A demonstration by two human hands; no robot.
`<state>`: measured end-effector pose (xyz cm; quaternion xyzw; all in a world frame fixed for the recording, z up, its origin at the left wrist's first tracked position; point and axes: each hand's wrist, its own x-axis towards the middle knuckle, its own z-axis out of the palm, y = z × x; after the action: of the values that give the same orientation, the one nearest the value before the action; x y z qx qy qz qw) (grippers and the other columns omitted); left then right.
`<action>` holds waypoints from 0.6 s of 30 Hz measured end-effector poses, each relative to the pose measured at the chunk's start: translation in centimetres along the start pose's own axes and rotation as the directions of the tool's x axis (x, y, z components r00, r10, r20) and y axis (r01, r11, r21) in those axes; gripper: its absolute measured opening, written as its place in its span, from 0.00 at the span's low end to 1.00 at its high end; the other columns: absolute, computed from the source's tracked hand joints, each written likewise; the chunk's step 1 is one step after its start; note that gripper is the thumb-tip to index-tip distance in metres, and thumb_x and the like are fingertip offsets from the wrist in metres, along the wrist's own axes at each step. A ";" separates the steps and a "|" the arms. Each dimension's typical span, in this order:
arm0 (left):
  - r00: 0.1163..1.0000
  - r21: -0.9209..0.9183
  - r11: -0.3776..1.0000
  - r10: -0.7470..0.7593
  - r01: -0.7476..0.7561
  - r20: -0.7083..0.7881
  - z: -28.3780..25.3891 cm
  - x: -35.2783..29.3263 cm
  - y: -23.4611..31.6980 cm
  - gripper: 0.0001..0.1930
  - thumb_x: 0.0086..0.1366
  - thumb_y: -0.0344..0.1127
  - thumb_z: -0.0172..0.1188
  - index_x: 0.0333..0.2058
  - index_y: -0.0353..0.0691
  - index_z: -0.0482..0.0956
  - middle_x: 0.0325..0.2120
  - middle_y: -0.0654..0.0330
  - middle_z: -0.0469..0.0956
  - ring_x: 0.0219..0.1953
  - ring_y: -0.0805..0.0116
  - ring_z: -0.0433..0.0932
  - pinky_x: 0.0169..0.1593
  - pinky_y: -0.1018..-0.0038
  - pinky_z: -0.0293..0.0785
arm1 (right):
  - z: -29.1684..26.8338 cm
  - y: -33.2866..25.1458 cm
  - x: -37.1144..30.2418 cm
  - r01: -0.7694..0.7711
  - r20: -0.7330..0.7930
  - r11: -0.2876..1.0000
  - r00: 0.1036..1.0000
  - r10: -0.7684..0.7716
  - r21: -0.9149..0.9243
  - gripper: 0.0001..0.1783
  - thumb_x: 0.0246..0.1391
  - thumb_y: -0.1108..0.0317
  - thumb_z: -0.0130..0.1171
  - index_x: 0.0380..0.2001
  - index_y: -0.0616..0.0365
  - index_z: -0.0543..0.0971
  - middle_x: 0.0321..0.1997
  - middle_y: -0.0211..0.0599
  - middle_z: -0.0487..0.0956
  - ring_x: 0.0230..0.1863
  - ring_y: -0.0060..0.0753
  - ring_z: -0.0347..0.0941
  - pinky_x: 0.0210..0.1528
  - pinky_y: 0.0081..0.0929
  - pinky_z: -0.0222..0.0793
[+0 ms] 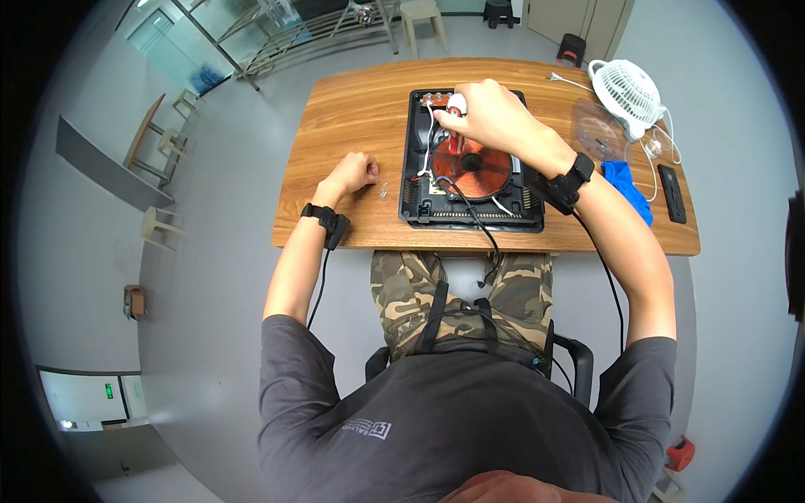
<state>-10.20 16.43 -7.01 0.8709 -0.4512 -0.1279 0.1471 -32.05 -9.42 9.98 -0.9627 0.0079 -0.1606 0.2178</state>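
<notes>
An opened induction cooker, its black housing (470,222) lying flat on the table, shows a round copper coil (486,178). My right hand (496,116) reaches over its far side, fingers wrapped round a red-and-white screwdriver (456,107). The tool points down into the housing at the coil's far left; its tip cannot be made out. To the left of the cooker, my left hand (355,171) rests on the table with curled fingers, and whatever may be inside them is hidden. Beside it lie several small screws (384,190).
On the wooden table (335,109), a white fan (627,90), a clear plastic tray (597,130), a blue cloth (627,189) and a black strip-shaped object (672,193) lie at the right. A black cord (490,230) hangs from the cooker over the front edge.
</notes>
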 end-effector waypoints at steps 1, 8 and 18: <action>1.000 0.016 1.000 0.003 -0.003 -0.003 0.0 0.0 0.0 0.06 0.55 0.30 0.72 0.32 0.36 0.85 0.28 0.52 0.85 0.32 0.58 0.85 0.39 0.66 0.80 | 0.1 0.2 0.0 0.010 -0.006 1.000 1.000 -0.010 -0.007 0.28 0.55 0.47 0.65 0.29 0.68 0.83 0.23 0.55 0.82 0.29 0.56 0.82 0.38 0.44 0.80; 1.000 0.003 1.000 -0.014 0.014 0.017 -0.2 0.0 -0.3 0.08 0.54 0.31 0.73 0.33 0.36 0.85 0.29 0.53 0.86 0.33 0.59 0.85 0.40 0.67 0.80 | 0.1 0.7 -0.2 0.024 -0.036 0.999 0.999 -0.026 -0.045 0.27 0.56 0.48 0.65 0.29 0.69 0.83 0.23 0.53 0.82 0.28 0.54 0.83 0.37 0.43 0.79; 0.981 0.004 0.985 0.174 -0.174 -0.080 -5.0 2.0 6.2 0.09 0.62 0.34 0.66 0.36 0.34 0.83 0.29 0.51 0.84 0.34 0.57 0.84 0.41 0.65 0.79 | -0.9 0.9 -1.5 0.128 -0.033 0.991 0.991 -0.127 0.029 0.23 0.56 0.51 0.66 0.30 0.66 0.83 0.22 0.51 0.82 0.26 0.49 0.82 0.32 0.37 0.78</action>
<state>-11.97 12.10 -0.23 0.8322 -0.5192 -0.0803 0.1771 -33.72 -10.47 9.93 -0.9551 -0.0526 -0.1890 0.2220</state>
